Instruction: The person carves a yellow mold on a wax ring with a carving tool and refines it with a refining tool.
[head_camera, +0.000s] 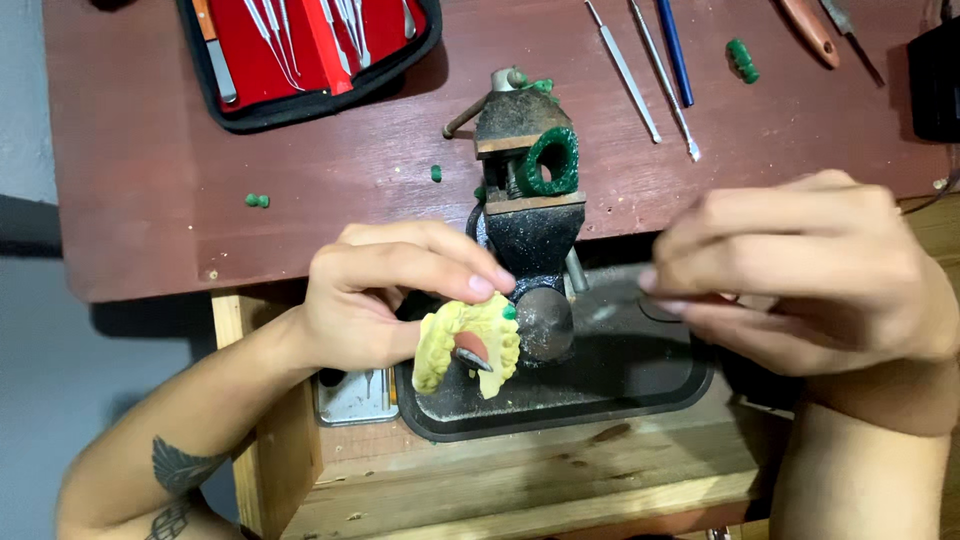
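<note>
1. Two bare hands are working over a small black vise (528, 235) that is standing on a dark tray (640, 390) at the edge of a reddish wooden bench (150, 160).
2. At about 8 o'clock from the vise, the left hand (375, 295) is curling around a yellow dental mould (465, 345), with its fingertips pressing along the top and the mould hanging below them; a small green blob is sitting on the mould's upper edge.
3. At 3 o'clock from the vise, the right hand (800, 270) is pinching its fingers tightly together; something thin and blurred seems to be sitting between them, but I cannot tell what it is.
4. A green wax ring (548, 162) is sitting clamped in the vise top, at 12 o'clock from the mould.
5. A red tool case (310, 45) is lying open at 11 o'clock, holding thin metal picks.
6. Several slim metal tools (640, 75) and a blue-handled one are lying at 1 o'clock, with a green wax lump (742, 60) just beside them.
7. Small green crumbs (257, 200) are lying on the bench at 10 o'clock.
</note>
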